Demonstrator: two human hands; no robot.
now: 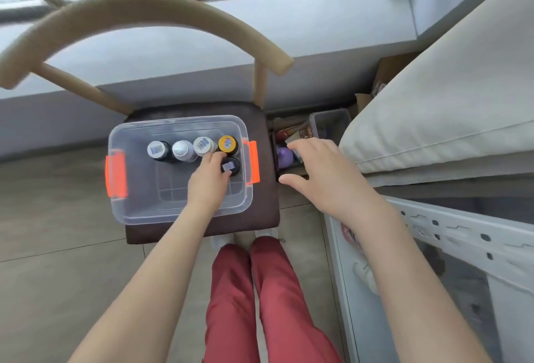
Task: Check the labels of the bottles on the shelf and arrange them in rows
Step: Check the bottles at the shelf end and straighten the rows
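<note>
A clear plastic box with orange latches sits on a dark chair seat. Along its far side stand a dark bottle with a white cap, two white bottles and a yellow-capped bottle. In front of the yellow one stands a black bottle. My left hand reaches into the box, its fingers touching the black bottle's side. My right hand hovers with fingers spread over a low shelf gap holding a purple bottle.
The chair has a curved tan backrest against a grey window sill. A white cushion lies at right above a white metal rack. A grey tub and cardboard sit behind the purple bottle.
</note>
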